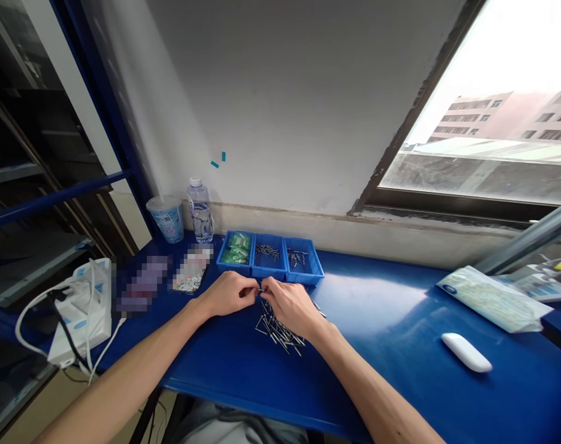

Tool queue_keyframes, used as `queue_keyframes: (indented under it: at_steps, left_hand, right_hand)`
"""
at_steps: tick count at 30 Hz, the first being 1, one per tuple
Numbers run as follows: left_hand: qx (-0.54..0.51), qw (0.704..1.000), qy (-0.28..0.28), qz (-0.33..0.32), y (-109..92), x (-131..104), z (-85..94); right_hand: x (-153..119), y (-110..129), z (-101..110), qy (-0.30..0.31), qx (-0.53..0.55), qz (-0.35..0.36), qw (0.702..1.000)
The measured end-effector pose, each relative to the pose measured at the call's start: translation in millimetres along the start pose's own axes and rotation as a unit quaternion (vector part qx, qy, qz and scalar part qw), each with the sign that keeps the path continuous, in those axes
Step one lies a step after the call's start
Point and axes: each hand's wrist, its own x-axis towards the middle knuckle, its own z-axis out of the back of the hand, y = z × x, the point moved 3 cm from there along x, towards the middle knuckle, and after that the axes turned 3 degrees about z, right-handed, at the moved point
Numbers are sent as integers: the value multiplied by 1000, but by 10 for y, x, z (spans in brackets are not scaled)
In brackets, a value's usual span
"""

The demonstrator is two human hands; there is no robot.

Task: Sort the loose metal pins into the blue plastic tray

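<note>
My left hand and my right hand meet above the blue table, their fingertips closed in a pinch. A small thin metal rod shows between them, with both ends hidden by fingers. Beneath and in front of my right hand lies a loose pile of slim metal rods, partly covered by that hand. Just beyond my hands stand three joined blue bins. Green packets fill the left bin. Small metal pieces lie in the middle bin and the right bin.
Behind on the left stand a water bottle and a tub. A white power strip with cables sits at the left edge. To the right are a white rounded case and a soft packet, below the window.
</note>
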Motion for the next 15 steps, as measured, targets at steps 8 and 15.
queue_keyframes:
  at_steps: [8, 15]
  left_hand:
    - [-1, 1000, -1, -8, -6, 1, -27]
    - [-2, 1000, -6, 21, -40, 9, -41]
  right_hand:
    - [-7, 6, 2, -18, 2, 18, 1000]
    - [-34, -115, 154, -148, 4, 38, 988]
